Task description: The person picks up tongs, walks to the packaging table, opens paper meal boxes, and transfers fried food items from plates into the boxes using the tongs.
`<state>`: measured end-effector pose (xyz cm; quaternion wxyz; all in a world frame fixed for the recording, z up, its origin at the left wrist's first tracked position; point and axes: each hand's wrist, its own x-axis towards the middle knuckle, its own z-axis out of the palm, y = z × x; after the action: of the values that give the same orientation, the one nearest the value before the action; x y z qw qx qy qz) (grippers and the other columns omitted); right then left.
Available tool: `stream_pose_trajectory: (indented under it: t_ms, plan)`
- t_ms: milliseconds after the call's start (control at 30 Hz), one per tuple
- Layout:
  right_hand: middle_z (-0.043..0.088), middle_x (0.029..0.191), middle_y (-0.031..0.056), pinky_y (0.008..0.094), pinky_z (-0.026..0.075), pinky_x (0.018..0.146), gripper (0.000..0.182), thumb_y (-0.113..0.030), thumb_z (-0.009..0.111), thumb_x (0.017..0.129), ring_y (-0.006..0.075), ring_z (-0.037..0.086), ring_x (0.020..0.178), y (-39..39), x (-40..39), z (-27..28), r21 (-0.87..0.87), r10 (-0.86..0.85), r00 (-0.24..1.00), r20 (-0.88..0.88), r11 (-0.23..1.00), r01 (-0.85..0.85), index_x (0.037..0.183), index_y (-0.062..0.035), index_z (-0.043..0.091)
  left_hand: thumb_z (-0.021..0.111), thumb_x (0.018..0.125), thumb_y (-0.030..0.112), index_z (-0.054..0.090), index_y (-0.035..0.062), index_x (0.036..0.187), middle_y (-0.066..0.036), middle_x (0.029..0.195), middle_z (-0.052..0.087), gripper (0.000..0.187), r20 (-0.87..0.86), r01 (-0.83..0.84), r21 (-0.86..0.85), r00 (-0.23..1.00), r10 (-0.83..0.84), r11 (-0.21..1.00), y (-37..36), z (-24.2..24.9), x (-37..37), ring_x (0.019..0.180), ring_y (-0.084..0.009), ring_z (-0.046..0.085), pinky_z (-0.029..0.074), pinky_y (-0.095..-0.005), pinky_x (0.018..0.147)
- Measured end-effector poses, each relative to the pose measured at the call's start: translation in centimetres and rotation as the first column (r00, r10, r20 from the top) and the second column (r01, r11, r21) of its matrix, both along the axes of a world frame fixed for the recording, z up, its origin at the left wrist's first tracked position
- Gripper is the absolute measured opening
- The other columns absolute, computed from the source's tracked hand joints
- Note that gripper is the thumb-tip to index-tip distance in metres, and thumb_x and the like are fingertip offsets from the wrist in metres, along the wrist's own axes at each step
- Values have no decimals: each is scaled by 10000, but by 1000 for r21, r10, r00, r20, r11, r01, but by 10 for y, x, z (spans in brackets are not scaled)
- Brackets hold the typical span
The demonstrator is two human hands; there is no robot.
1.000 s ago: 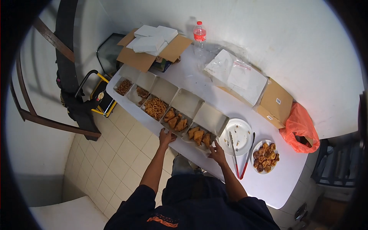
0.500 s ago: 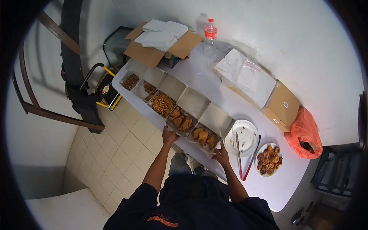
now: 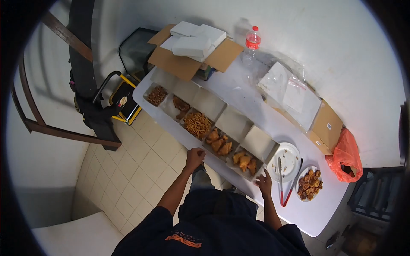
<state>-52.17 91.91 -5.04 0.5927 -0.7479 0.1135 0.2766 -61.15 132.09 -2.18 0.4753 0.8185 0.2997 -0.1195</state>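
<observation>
Hovering empty, the left hand [image 3: 195, 158] has loosely parted fingers; the right hand [image 3: 264, 182] spreads its own, contact unclear, by the end box [image 3: 261, 143]; nudging could push that over the edge of the table [image 3: 307, 216].

Food boxes [image 3: 232, 121] in row on table [image 3: 307, 216]; plate [image 3: 293, 158] to right; bottle [image 3: 253, 42] behind.

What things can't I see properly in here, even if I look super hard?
All in the head view:
- Inside the cardboard box: mostly hidden by the white boxes on top.
- Words on the bottle: too small to read.
- Inside the orange bag: mostly hidden by its own folds.
- Right hand: too small to tell whether its fingertips touch the nearest food box.
</observation>
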Motion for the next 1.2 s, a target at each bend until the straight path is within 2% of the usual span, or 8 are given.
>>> stream_pose_trajectory:
  t_ms: [133, 200, 333, 433, 533, 733, 1033, 1200]
  plan:
    - [717, 892, 178, 330, 598, 610, 447, -149, 555, 1006, 217, 720, 724, 1, -26, -15, -211, -196, 965, 176, 950, 232, 1420, 2, 480, 653, 937, 71, 642, -6, 1233, -172, 1076, 629, 306, 262, -69, 417, 964, -47, 906, 84, 20, -3, 957, -314, 660, 547, -439, 833]
    - [705, 893, 172, 363, 570, 680, 413, -125, 566, 975, 259, 702, 757, 6, -39, -24, -475, -197, 899, 390, 794, 380, 1360, 19, 514, 642, 936, 59, 645, 3, 1239, -177, 1110, 587, 308, 337, -76, 534, 932, -130, 842, 121, 25, 7, 1028, -337, 623, 534, -456, 867]
    - [615, 941, 159, 416, 506, 752, 398, -84, 541, 942, 280, 597, 830, 41, -59, -9, -576, -216, 736, 642, 497, 649, 1322, 24, 494, 614, 925, 33, 673, 22, 1204, -168, 1217, 550, 286, 179, 98, 479, 962, -207, 873, 174, 21, 30, 1061, -369, 610, 535, -467, 880]
    - [594, 962, 153, 416, 502, 756, 421, -79, 541, 937, 284, 587, 850, 75, -70, 2, -516, -335, 698, 633, 489, 703, 1337, 32, 472, 612, 905, 24, 704, 25, 1134, -151, 1168, 576, 247, 189, 149, 471, 946, -265, 869, 194, 15, 33, 1019, -363, 636, 548, -449, 852]
    - [594, 975, 156, 421, 499, 776, 433, -66, 544, 928, 281, 583, 866, 108, -78, 6, -545, -253, 723, 643, 512, 664, 1342, 32, 464, 661, 915, 87, 704, 19, 1045, -141, 1078, 605, 153, 181, 53, 291, 977, -110, 955, 199, 23, 36, 976, -316, 655, 544, -432, 830]
    - [552, 1054, 166, 435, 477, 840, 406, -58, 565, 919, 290, 566, 922, 152, -72, 22, -559, -251, 739, 626, 516, 649, 1312, 12, 494, 653, 902, 100, 731, 84, 1022, -96, 1070, 609, 145, 172, 229, 484, 921, -349, 844, 212, 21, 33, 936, -283, 671, 564, -399, 816]
    - [548, 1112, 182, 473, 437, 899, 397, -87, 582, 926, 337, 531, 1030, 192, -48, 43, -511, -251, 690, 679, 513, 690, 1298, 18, 489, 686, 935, 235, 700, 21, 981, -99, 952, 668, 219, 351, 91, 334, 912, -214, 938, 212, 18, 17, 850, -269, 686, 551, -405, 752]
    - [556, 1129, 195, 470, 439, 934, 396, -87, 585, 926, 340, 544, 1062, 191, -51, 40, -504, -302, 688, 660, 500, 704, 1298, 16, 497, 635, 942, 571, 676, -23, 855, -145, 693, 691, 601, -30, -296, -180, 955, 295, 938, 232, 4, 13, 645, -230, 711, 580, -404, 627]
